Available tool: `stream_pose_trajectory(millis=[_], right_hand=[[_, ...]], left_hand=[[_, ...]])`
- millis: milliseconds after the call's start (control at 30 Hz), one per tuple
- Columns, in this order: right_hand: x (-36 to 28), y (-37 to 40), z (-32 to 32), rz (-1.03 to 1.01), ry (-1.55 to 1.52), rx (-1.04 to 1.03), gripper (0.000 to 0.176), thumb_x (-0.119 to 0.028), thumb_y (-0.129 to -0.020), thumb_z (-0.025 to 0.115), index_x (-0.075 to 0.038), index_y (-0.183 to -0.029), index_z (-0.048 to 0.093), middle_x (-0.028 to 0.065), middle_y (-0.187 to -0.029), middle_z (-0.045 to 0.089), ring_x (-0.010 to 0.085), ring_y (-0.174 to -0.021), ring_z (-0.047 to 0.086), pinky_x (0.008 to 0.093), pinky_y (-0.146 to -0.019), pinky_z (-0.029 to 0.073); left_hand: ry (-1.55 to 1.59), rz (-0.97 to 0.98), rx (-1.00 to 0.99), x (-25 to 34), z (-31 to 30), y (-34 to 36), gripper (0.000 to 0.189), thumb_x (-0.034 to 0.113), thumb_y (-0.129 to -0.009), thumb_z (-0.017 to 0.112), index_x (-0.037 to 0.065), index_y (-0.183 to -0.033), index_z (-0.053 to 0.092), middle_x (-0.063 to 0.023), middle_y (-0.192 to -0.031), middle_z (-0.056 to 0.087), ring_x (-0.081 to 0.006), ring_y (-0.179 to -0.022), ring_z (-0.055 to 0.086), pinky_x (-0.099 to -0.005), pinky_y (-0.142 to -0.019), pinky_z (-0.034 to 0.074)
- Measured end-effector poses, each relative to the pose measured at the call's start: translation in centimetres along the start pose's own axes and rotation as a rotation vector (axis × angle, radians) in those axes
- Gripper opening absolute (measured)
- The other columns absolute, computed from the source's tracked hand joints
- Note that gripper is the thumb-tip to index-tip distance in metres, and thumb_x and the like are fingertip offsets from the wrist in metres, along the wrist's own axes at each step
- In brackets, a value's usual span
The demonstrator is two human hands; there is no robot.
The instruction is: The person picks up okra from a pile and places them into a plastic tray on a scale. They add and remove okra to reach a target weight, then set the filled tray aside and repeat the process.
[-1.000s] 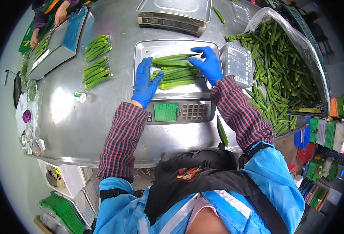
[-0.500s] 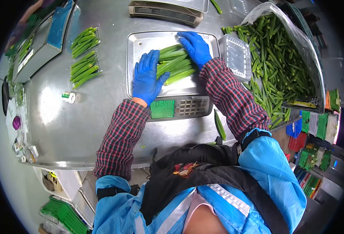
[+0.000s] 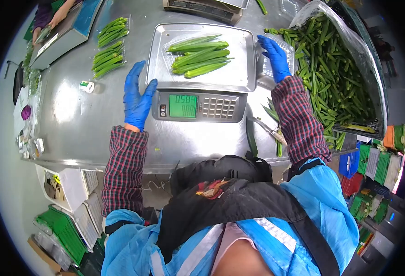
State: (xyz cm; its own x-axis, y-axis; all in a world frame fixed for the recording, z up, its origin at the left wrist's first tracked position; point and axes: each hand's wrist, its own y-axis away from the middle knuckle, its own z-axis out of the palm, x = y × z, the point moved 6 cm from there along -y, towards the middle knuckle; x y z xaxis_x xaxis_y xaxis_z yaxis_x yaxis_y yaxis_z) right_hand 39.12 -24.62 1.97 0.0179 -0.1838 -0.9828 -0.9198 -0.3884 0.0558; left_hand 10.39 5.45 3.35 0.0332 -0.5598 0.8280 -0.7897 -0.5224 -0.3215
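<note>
Standing worker at a steel table (image 3: 96,133), blue jacket and dark apron nearest the viewer, checked sleeves reaching forward. The left hand (image 3: 138,99), in a blue glove, is held open with fingers spread and the thumb out, just beside the left edge of the scale (image 3: 216,106) and gripping nothing. A single loose pod (image 3: 250,138) lies on the table between the scale and the right forearm. The scale's green-lit display (image 3: 183,106) faces the worker; on its platter (image 3: 165,73) the okra pods (image 3: 198,57) lie side by side in a shallow clear tray, tips pointing right, touched by neither hand. The right hand (image 3: 274,57), also gloved in blue, lies flat with fingers extended on a stack of clear trays (image 3: 266,72) just right of the platter. Beyond the stack stands a plastic-lined crate (image 3: 370,78) heaped with loose okra (image 3: 335,73). To the left of the scale, well apart from it, lie two filled packs of okra (image 3: 108,60) and, nearer the worker, a small roll (image 3: 86,86). At the far edge, a second scale (image 3: 202,7) shows in part, and a co-worker's hand (image 3: 57,18) rests at a blue-topped machine (image 3: 73,25).
</note>
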Motion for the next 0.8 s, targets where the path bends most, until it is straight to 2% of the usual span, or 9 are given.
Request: stream_pose_trajectory(millis=[133, 167, 367, 600, 800], right_hand=[[1.0, 1.7, -2.7, 0.025, -0.078, 0.013, 0.038, -0.036, -0.095, 0.051, -0.010, -0.121, 0.061, 0.0041, -0.117, 0.062, 0.0162, -0.107, 0.056, 0.0319, -0.092, 0.042], [1.1, 2.1, -3.2, 0.046, -0.096, 0.020, 0.037, -0.034, -0.096, 0.051, -0.009, -0.120, 0.061, 0.0052, -0.117, 0.062, 0.0160, -0.105, 0.057, 0.0320, -0.091, 0.043], [0.6, 3.7, -5.1, 0.051, -0.089, 0.010, 0.035, -0.030, -0.096, 0.050, -0.007, -0.119, 0.061, 0.0061, -0.115, 0.063, 0.0158, -0.102, 0.058, 0.0309, -0.088, 0.044], [-0.6, 4.2, -5.6, 0.042, -0.043, 0.010, 0.032, -0.028, -0.095, 0.051, -0.008, -0.117, 0.063, 0.0051, -0.111, 0.065, 0.0143, -0.099, 0.059, 0.0297, -0.087, 0.044], [0.2, 2.6, -4.4, 0.056, -0.023, 0.012, 0.027, -0.025, -0.093, 0.056, -0.009, -0.112, 0.066, 0.0019, -0.102, 0.067, 0.0102, -0.089, 0.058, 0.0256, -0.080, 0.045]], left_hand=[[0.055, -0.139, 0.048, 0.8, -1.9, 2.1, 0.050, 0.012, -0.083, 0.067, 0.008, -0.129, 0.050, -0.0087, -0.132, 0.048, -0.0214, -0.125, 0.043, -0.0348, -0.106, 0.033], [0.013, -0.192, 0.040, 0.8, -2.4, 2.5, 0.048, 0.014, -0.083, 0.067, 0.011, -0.128, 0.052, -0.0066, -0.132, 0.049, -0.0200, -0.124, 0.044, -0.0361, -0.104, 0.034], [0.028, -0.160, 0.066, 1.0, -3.0, 2.9, 0.047, 0.017, -0.083, 0.067, 0.015, -0.129, 0.052, -0.0042, -0.131, 0.050, -0.0187, -0.121, 0.046, -0.0361, -0.100, 0.036], [0.074, -0.153, 0.056, 0.7, -2.1, 2.7, 0.046, 0.016, -0.083, 0.067, 0.016, -0.127, 0.054, -0.0031, -0.129, 0.052, -0.0182, -0.119, 0.049, -0.0351, -0.098, 0.037], [0.118, -0.174, 0.031, -0.9, -0.1, 1.5, 0.046, 0.013, -0.084, 0.066, 0.015, -0.128, 0.054, -0.0066, -0.127, 0.052, -0.0199, -0.119, 0.048, -0.0345, -0.098, 0.038]])
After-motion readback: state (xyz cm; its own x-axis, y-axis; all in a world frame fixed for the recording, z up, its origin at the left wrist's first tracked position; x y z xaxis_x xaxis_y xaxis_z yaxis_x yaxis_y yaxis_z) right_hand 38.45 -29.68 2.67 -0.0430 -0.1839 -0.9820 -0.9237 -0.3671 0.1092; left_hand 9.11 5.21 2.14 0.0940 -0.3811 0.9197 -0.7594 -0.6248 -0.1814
